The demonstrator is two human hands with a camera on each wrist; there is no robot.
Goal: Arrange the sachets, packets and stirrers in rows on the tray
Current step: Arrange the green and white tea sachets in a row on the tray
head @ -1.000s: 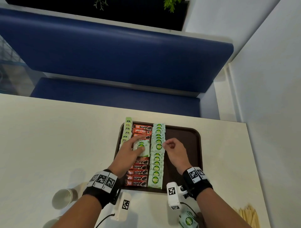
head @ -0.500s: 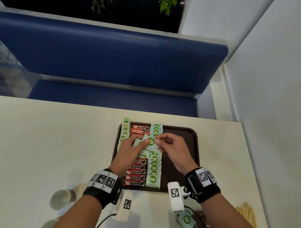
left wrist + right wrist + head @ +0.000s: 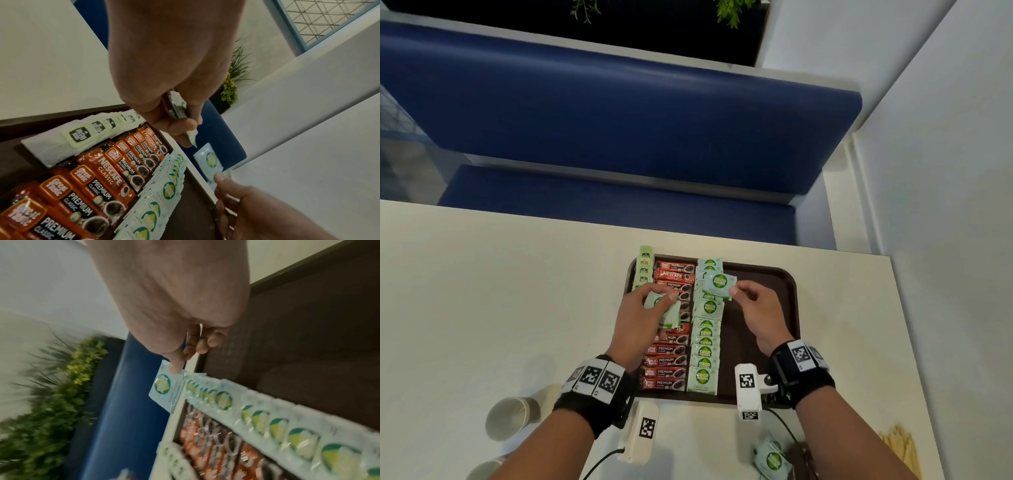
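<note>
A brown tray (image 3: 774,308) holds three rows: pale green tea packets (image 3: 644,270), red coffee sachets (image 3: 669,359) and light green Coco sachets (image 3: 705,342). My right hand (image 3: 736,291) pinches one Coco sachet (image 3: 719,282) by its corner, above the far end of the Coco row; it shows too in the right wrist view (image 3: 166,387) and the left wrist view (image 3: 209,162). My left hand (image 3: 654,301) grips a small stack of Coco sachets (image 3: 667,311) over the red row, its edges showing between thumb and fingers (image 3: 179,110).
The tray's right half is bare. More Coco sachets (image 3: 770,459) and wooden stirrers (image 3: 902,448) lie on the white table near the front right. Paper cups (image 3: 512,416) stand at the front left. A blue bench (image 3: 619,120) runs behind the table.
My right hand took one sachet from the stack in my left hand and carried it right and away, toward the far end of the Coco row. The left hand stayed over the red row.
</note>
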